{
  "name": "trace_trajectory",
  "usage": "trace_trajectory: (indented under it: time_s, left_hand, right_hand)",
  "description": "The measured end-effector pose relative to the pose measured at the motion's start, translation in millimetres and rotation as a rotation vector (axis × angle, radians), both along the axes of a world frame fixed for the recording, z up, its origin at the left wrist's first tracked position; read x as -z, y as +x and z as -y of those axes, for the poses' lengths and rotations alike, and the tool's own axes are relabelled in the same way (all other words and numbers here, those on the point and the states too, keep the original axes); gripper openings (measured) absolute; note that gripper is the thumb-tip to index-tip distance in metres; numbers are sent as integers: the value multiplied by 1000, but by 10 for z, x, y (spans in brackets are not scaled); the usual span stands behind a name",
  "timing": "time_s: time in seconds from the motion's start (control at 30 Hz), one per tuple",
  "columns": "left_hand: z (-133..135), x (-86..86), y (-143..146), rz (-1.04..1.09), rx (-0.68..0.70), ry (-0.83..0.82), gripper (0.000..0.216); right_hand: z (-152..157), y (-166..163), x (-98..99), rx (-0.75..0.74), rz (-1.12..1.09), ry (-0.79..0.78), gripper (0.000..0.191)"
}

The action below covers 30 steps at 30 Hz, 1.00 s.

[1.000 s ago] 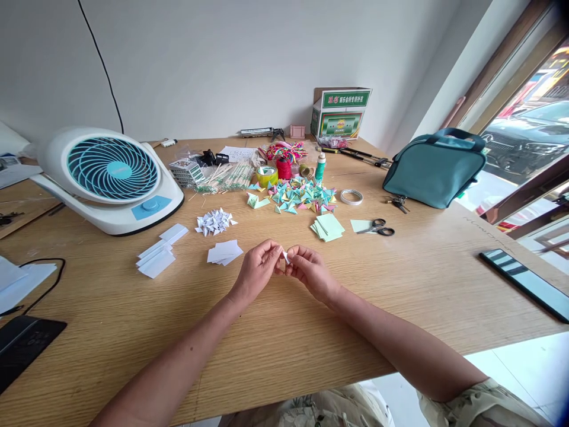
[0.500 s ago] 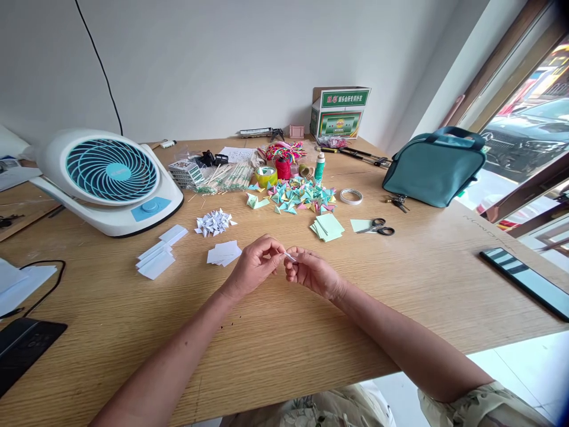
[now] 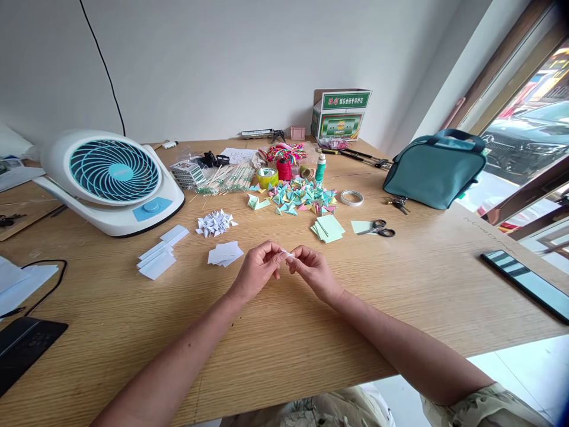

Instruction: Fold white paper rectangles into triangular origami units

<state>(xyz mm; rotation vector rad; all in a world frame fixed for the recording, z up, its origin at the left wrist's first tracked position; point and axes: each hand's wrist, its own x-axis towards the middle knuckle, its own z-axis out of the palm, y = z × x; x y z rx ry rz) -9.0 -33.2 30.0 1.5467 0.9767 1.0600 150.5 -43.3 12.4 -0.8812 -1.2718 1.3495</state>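
Note:
Between my fingertips, over the middle of the wooden table (image 3: pixel 284 332), is a small folded piece of white paper (image 3: pixel 288 254). My left hand (image 3: pixel 260 270) pinches its left end, thumb against finger. On the other end my right hand (image 3: pixel 315 271) is closed in the same way, and the fingers cover most of the paper. Left of my left hand lie white paper squares (image 3: pixel 224 254), with a pile of folded white paper pieces (image 3: pixel 216 223) behind them. Beyond my right hand is a stack of pale green paper squares (image 3: pixel 328 228).
Scissors (image 3: pixel 377 228) lie right of the green stack, near a tape roll (image 3: pixel 352 198). Coloured folded papers (image 3: pixel 302 196) are heaped farther back. A fan (image 3: pixel 111 178) stands at left, with white paper strips (image 3: pixel 157 255) before it. A phone (image 3: pixel 524 284) and teal bag (image 3: pixel 438 169) are at right.
My right hand has turned slightly, its fingers now drawn up close to my left fingertips at the white paper. The view has shifted a little; the table items stay put.

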Motion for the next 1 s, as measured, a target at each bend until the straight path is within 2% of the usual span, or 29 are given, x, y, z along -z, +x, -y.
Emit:
trace_trajectory:
  time_s: [0.13, 0.27, 0.47, 0.6, 0.8, 1.0]
  left_hand:
    - [1, 30, 10, 23, 12, -66, 28]
    - [54, 10, 68, 144, 51, -167, 26]
    - [147, -70, 144, 313, -26, -297, 27]
    - [186, -91, 118, 271, -27, -308, 29]
    - [200, 9, 58, 228, -46, -350, 30]
    - [166, 62, -9, 125, -11, -267, 27]
  right_hand:
    - [-9, -9, 34, 2, -39, 39, 33]
    - [1, -23, 73, 47, -63, 58, 32]
    - [18, 26, 1, -10, -133, 69, 29]
    - [-32, 111, -23, -23, -177, 14, 25]
    - [-64, 148, 35, -162, -211, -127, 26]
    - [-33, 121, 42, -229, -207, -202, 25]
